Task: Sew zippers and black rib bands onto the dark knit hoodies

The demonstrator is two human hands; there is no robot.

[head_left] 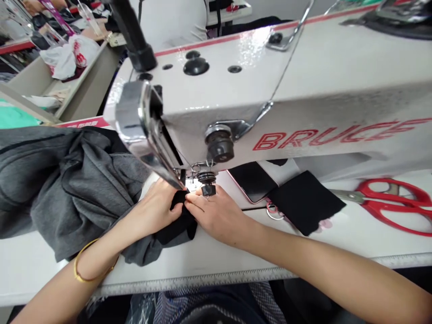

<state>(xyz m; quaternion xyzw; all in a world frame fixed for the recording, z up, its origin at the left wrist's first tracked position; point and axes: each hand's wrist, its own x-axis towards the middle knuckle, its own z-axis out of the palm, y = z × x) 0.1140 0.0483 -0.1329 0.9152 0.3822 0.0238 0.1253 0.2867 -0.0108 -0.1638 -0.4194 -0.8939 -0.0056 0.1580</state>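
Note:
A white sewing machine with red lettering stands over the table, its lamp lighting the needle area. Black fabric, joined to a dark grey garment, lies beneath the needle end. My left hand presses and pinches the black fabric just left of the needle. Close beside it, my right hand has its fingers together on the fabric's right edge, partly behind a black tension knob. The presser foot is mostly hidden by the machine head.
To the right lie a phone, a black fabric piece and red-handled scissors. A measuring tape runs along the front edge. Behind are a bin with plastic bags and a person in white.

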